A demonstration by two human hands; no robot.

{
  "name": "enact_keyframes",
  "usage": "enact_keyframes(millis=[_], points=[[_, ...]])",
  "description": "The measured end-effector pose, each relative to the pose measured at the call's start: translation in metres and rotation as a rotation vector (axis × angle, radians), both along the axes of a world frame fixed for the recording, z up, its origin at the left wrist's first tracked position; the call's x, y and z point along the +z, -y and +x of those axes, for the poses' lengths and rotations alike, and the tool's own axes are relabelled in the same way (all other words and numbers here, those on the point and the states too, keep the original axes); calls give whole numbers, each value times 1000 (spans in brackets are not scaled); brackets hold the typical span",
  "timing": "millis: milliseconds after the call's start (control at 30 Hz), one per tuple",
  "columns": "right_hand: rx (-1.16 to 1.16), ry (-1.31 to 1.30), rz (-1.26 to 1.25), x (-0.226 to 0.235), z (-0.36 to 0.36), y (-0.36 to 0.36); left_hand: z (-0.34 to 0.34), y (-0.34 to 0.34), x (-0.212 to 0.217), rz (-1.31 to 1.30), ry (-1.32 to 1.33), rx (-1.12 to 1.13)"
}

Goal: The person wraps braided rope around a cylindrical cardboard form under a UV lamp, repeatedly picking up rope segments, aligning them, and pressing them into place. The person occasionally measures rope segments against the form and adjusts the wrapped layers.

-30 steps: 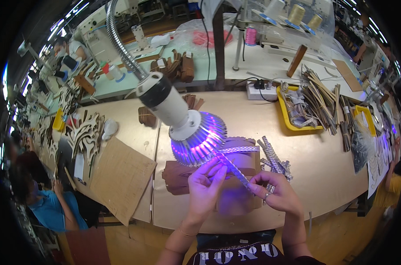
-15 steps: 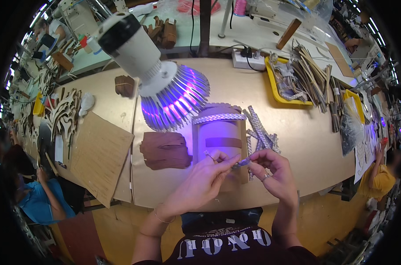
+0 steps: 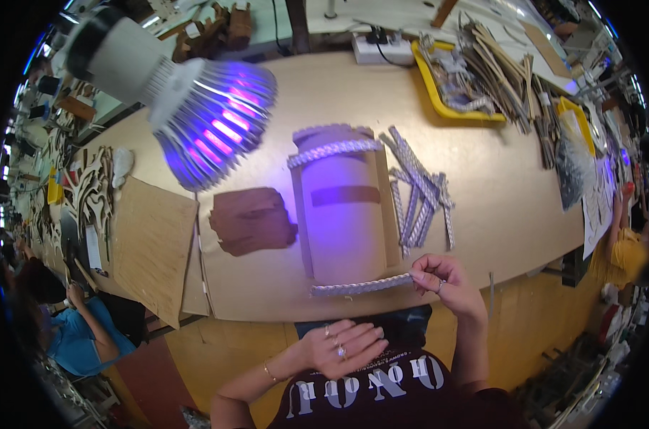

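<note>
My right hand (image 3: 444, 283) pinches the right end of a silvery braided strip (image 3: 367, 288) between thumb and fingers. The strip stretches leftward across the near edge of a curved cardboard form (image 3: 342, 247). Held back near my chest, my left hand (image 3: 346, 348) has nothing in it, and its fingers are stretched out. A second braided strip (image 3: 335, 152) lies across the far end of the form, and a flat brown strip (image 3: 346, 195) crosses its middle. More loose braided strips (image 3: 419, 193) are heaped just right of the form.
A lit lamp (image 3: 213, 121) with a finned head hangs over the left part of the table. Thin brown pieces (image 3: 251, 220) are stacked left of the form, beside a large tan board (image 3: 155, 243). A yellow tray (image 3: 428, 89) stands far right. Co-workers sit at both sides.
My left hand has let go and drawn back toward my chest. The braided strip, bunched between both hands before, now stretches out from my right hand. The whole view has shifted.
</note>
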State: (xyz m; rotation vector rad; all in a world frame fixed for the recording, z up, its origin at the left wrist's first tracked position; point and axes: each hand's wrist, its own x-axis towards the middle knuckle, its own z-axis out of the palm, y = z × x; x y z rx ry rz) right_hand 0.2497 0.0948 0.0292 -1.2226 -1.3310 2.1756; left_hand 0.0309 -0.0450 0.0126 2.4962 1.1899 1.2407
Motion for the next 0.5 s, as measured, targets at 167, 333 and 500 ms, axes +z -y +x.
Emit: enact_keyframes(millis=[167,333,500], points=[[-38,402,134,-30,32,29,29,15,-45,-233,-160,-219],[-117,829,381,-40,32,46,53,9,-51,-343,-303,-60],[-81,941,437,-28,21,46,69,1,-47,-538,-474,80]])
